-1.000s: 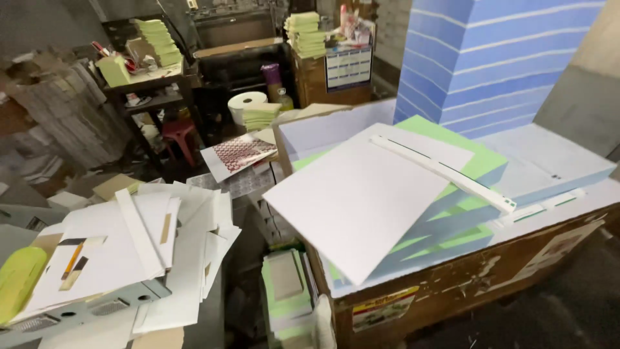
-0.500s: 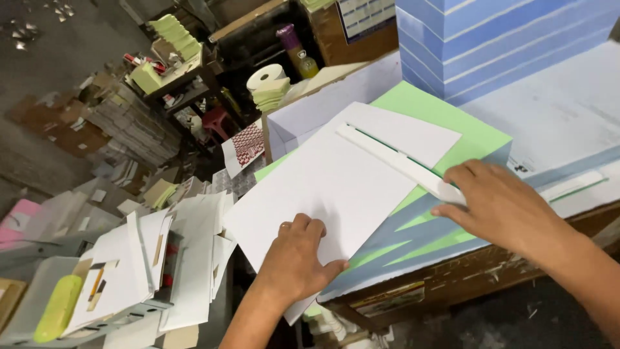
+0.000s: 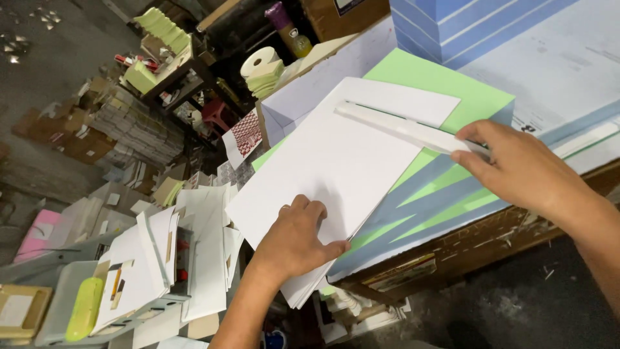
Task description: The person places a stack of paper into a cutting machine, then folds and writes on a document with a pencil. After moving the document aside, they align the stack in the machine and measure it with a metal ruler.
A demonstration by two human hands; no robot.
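Since half a second ago the left hand (image 3: 294, 242) has slid a little further onto the white sheets (image 3: 336, 168) and the right hand (image 3: 516, 169) has closed in on the near end of the white strip (image 3: 400, 128); a second ago neither hand was in view.

The left hand lies flat on the near corner of the white sheets, fingers close together and pointing up the sheet, the thumb stretched out to the side along the stack's near edge. The sheets run out ahead of its fingertips and hang past the edge of the paper stack (image 3: 420, 207) under them, a pile of green and blue layers.

The right hand's fingers are curled around the end of the strip, thumb below and forefinger on top, pinching it. The strip runs away from those fingertips across the far corner of the white sheets, lying slantwise on them. Beyond the knuckles stands a tall blue pile (image 3: 465, 26).

Below the left wrist sits a heap of folded white cartons (image 3: 161, 258), with a yellow-green case (image 3: 84, 310) beside it. Far ahead of the left fingers a tape roll (image 3: 260, 63) sits on a cluttered shelf.
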